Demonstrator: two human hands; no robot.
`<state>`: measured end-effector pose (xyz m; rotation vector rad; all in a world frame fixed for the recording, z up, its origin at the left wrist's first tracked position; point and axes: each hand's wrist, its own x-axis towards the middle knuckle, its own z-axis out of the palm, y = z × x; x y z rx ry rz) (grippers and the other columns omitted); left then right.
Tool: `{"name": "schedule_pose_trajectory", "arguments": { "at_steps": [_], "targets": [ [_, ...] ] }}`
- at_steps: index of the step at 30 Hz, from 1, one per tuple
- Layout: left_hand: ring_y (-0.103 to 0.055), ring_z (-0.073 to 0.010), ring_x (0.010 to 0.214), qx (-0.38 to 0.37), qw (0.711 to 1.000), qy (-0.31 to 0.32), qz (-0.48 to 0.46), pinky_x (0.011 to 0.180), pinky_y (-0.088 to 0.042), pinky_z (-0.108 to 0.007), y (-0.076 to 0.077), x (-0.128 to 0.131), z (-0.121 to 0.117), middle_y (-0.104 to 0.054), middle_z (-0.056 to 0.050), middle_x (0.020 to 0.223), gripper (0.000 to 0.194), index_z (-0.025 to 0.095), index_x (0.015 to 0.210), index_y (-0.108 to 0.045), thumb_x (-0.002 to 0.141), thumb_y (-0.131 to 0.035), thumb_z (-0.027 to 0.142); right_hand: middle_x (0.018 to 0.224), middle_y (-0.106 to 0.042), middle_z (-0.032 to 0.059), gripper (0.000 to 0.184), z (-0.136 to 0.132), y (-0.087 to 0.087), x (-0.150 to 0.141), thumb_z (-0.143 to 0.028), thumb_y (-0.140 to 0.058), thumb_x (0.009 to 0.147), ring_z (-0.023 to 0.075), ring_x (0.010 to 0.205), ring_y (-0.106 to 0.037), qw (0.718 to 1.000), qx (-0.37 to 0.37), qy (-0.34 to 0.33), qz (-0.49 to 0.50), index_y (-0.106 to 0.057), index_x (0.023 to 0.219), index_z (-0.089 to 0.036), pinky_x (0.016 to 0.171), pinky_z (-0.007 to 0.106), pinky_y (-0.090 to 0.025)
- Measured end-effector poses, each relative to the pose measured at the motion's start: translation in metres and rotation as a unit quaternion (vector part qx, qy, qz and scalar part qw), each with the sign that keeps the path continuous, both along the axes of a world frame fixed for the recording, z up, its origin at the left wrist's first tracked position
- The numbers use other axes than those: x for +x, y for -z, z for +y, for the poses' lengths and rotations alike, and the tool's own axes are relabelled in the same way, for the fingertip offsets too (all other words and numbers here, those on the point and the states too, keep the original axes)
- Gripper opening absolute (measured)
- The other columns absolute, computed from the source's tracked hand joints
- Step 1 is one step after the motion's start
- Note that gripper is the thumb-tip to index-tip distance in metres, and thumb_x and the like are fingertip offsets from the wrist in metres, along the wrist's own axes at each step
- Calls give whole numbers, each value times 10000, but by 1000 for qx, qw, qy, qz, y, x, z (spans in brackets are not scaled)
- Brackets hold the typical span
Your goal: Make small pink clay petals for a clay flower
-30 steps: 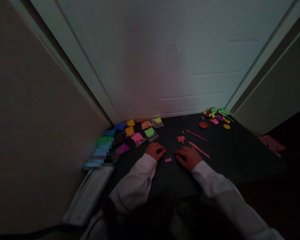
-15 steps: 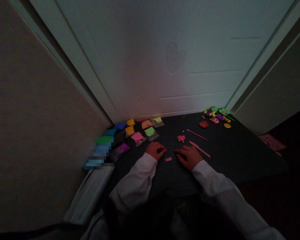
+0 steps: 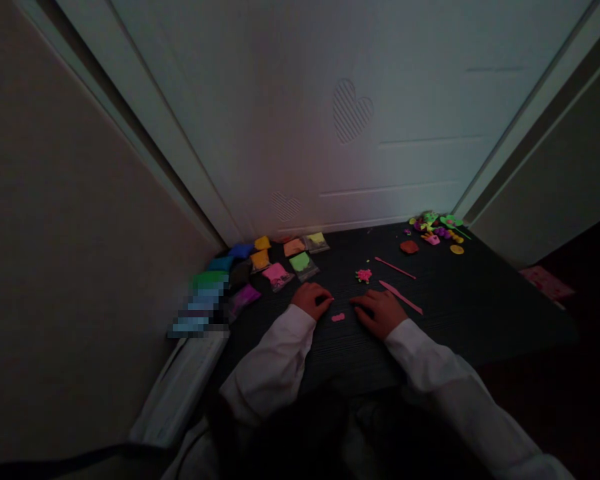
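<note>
My left hand (image 3: 312, 300) rests on the dark table with thumb and forefinger closed in a pinch; a tiny pink speck, seemingly clay, shows at the fingertips. Opposite it, my right hand (image 3: 380, 312) lies with fingers stretched and the thumb apart, nothing visible in it. Between and slightly below the hands is a small flat pink clay strip (image 3: 338, 318) with a wavy edge, touched by neither. Beyond my right fingertips sits a pink clay cluster (image 3: 364, 275) with greenish bits around it. A pink modelling knife (image 3: 401, 297) lies beside my right hand, with a thin pink stick tool (image 3: 395, 267) behind it.
Several bags of coloured clay, such as a pink bag (image 3: 277, 276) and a green bag (image 3: 303, 264), stand at the back left. A red clay lump (image 3: 409, 247) and several finished clay figures (image 3: 433, 230) lie back right. A white door (image 3: 260, 120) closes off the far edge.
The view has shifted very slightly. Both hands and the clay pieces stay essentially in the same places.
</note>
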<state>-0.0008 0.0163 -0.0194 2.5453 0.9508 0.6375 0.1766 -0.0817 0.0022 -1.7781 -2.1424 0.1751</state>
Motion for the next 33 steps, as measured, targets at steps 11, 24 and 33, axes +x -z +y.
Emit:
{"name": "schedule_pose_trajectory", "arguments": {
  "at_steps": [11, 24, 33],
  "targets": [
    [-479, -132, 714, 3, 1000, -11, 14, 682, -358, -275, -1, 1, -1, -569, -29, 726, 195, 188, 705, -587, 667, -457, 328, 838, -526, 26, 249, 0, 2, 2, -263, -368, 744, 139, 776, -468, 1000, 6, 12, 27, -501, 952, -230, 694, 281, -302],
    [-474, -126, 704, 3, 1000, 3, 0, 669, -358, -265, 0, 0, 0, -564, -22, 716, 187, 189, 707, -581, 673, -453, 321, 802, -517, 16, 237, 1, 4, 1, -248, -383, 736, 130, 733, -461, 1000, 8, -5, 2, -511, 935, -250, 679, 279, -287],
    [-475, -128, 722, -3, 1000, 0, 2, 687, -358, -270, -1, 0, -1, -569, -25, 727, 190, 185, 707, -583, 670, -458, 323, 812, -516, 19, 235, 1, 2, 0, -255, -363, 748, 125, 754, -459, 1000, 1, 2, -2, -511, 930, -234, 685, 270, -273]
  ]
}}
